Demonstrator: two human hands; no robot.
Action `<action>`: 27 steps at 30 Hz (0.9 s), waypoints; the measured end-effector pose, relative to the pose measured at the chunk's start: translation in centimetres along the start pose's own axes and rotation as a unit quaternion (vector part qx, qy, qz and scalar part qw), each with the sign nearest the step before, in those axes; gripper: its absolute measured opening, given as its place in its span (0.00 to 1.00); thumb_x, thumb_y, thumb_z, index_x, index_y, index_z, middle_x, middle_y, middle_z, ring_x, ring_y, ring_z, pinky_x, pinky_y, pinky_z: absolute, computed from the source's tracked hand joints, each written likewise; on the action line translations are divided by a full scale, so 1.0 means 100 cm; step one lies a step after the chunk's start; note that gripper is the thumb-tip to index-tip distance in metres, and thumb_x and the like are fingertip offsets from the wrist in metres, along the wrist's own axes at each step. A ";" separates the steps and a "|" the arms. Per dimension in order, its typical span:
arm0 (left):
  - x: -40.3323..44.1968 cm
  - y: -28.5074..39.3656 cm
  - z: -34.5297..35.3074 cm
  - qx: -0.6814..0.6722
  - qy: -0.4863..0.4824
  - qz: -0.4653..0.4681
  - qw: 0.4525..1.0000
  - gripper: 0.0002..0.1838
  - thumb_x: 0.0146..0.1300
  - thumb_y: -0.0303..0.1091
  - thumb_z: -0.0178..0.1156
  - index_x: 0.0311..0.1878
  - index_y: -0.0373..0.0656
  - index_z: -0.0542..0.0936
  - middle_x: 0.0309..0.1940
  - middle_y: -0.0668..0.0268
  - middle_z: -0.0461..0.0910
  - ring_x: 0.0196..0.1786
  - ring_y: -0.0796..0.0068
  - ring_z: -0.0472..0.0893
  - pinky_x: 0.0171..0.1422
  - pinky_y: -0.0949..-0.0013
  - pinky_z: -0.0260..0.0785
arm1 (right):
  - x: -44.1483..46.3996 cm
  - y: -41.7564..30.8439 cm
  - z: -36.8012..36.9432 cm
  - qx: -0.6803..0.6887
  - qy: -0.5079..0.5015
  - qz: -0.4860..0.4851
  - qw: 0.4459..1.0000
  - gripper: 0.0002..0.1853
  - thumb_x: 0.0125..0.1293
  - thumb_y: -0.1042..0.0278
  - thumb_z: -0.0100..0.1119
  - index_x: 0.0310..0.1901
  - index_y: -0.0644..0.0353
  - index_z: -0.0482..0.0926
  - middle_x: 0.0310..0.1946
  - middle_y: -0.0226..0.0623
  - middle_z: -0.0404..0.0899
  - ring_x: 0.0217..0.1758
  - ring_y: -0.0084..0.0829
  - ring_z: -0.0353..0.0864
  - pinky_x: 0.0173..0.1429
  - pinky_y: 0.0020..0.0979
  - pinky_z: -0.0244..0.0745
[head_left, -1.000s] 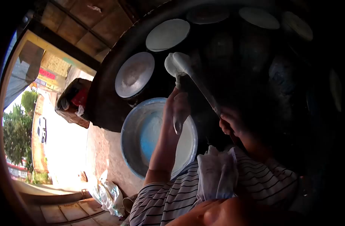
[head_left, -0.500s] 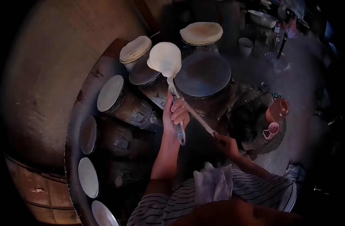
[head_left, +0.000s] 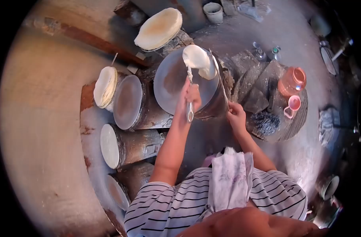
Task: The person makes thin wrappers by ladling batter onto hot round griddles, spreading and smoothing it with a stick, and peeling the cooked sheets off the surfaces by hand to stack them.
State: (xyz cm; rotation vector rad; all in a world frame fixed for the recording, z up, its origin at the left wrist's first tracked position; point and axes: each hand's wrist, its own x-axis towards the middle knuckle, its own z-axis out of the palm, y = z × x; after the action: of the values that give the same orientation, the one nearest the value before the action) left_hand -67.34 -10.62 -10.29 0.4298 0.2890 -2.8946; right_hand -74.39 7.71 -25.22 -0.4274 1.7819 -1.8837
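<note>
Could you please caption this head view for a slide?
Left hand holds a white-coated ladle above a griddle; right hand, a thin tool.

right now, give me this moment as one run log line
left hand: grips white-coated ladle | right hand: holds long stick | ladle head: over large griddle | beyond: flatbread stack

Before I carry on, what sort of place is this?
Probably a flatbread kitchen: a ladle of pale batter is held over a large round griddle, a stack of thin round breads sits beyond it, and smaller griddles line the left.
</note>
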 end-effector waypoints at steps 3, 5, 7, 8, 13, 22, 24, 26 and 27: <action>0.000 0.049 -0.004 0.011 0.018 -0.054 0.998 0.19 0.71 0.41 0.50 0.23 0.47 0.61 0.11 0.78 0.57 0.12 0.86 0.59 0.15 0.80 0.55 | -0.028 -0.028 0.034 -0.105 0.089 -0.045 0.989 0.26 0.45 0.84 0.55 0.50 0.61 0.79 0.41 0.38 0.73 0.44 0.33 0.75 0.46 0.27 0.72; 0.016 0.087 -0.012 0.029 0.014 -0.108 0.994 0.20 0.70 0.44 0.52 0.24 0.49 0.60 0.13 0.79 0.57 0.13 0.88 0.58 0.16 0.82 0.54 | -0.029 -0.007 0.064 -0.184 0.126 -0.121 0.967 0.25 0.46 0.85 0.53 0.51 0.62 0.78 0.44 0.42 0.73 0.48 0.40 0.74 0.50 0.31 0.72; 0.017 0.111 -0.018 0.044 0.025 -0.110 0.993 0.19 0.71 0.43 0.52 0.24 0.48 0.61 0.13 0.79 0.58 0.13 0.88 0.60 0.16 0.82 0.55 | -0.012 -0.011 0.106 -0.216 0.129 -0.177 0.952 0.23 0.48 0.85 0.53 0.50 0.63 0.78 0.44 0.44 0.73 0.49 0.43 0.74 0.52 0.34 0.71; 0.019 0.125 -0.018 0.041 0.031 -0.108 0.993 0.19 0.70 0.43 0.52 0.25 0.47 0.62 0.13 0.79 0.59 0.13 0.88 0.60 0.16 0.82 0.55 | -0.004 -0.024 0.126 -0.285 0.122 -0.170 0.935 0.21 0.50 0.84 0.53 0.49 0.62 0.78 0.44 0.44 0.73 0.49 0.44 0.73 0.53 0.36 0.71; 0.019 0.180 -0.014 -0.007 0.011 -0.141 0.990 0.19 0.71 0.42 0.51 0.24 0.47 0.63 0.13 0.78 0.60 0.13 0.88 0.61 0.16 0.82 0.56 | -0.019 -0.052 0.118 -0.439 0.216 -0.168 0.856 0.17 0.55 0.79 0.53 0.47 0.57 0.80 0.45 0.37 0.76 0.50 0.41 0.73 0.53 0.35 0.73; 0.034 0.212 -0.025 -0.040 -0.023 -0.172 0.984 0.18 0.70 0.37 0.52 0.24 0.47 0.61 0.13 0.77 0.57 0.13 0.85 0.57 0.17 0.80 0.55 | 0.027 -0.053 0.153 -0.427 0.207 -0.156 0.866 0.14 0.53 0.75 0.56 0.43 0.57 0.81 0.45 0.34 0.78 0.49 0.40 0.74 0.50 0.35 0.75; 0.028 0.230 -0.018 -0.029 -0.047 -0.197 0.979 0.17 0.70 0.37 0.52 0.24 0.47 0.61 0.13 0.77 0.58 0.13 0.85 0.57 0.17 0.80 0.55 | 0.008 -0.033 0.133 -0.452 0.212 -0.159 0.852 0.15 0.52 0.76 0.56 0.43 0.56 0.81 0.44 0.33 0.78 0.48 0.39 0.75 0.48 0.35 0.76; 0.008 0.230 -0.021 -0.044 -0.045 -0.174 0.983 0.16 0.68 0.32 0.54 0.24 0.47 0.61 0.13 0.77 0.59 0.12 0.87 0.61 0.17 0.80 0.58 | -0.022 -0.029 0.148 -0.451 0.198 -0.148 0.857 0.18 0.51 0.79 0.54 0.46 0.55 0.81 0.44 0.33 0.78 0.48 0.39 0.76 0.49 0.35 0.76; 0.004 0.233 -0.019 -0.051 -0.007 -0.129 0.990 0.16 0.69 0.33 0.53 0.24 0.47 0.61 0.12 0.77 0.59 0.12 0.87 0.60 0.16 0.79 0.57 | -0.023 -0.028 0.163 -0.428 0.187 -0.159 0.870 0.19 0.52 0.80 0.53 0.47 0.56 0.80 0.44 0.35 0.78 0.48 0.39 0.76 0.50 0.35 0.75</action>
State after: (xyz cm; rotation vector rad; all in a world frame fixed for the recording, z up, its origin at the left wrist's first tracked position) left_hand -61.96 -32.60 -15.96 0.3807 0.5253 -3.1120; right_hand -63.93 -4.50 -20.67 -0.7302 2.9450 -1.2973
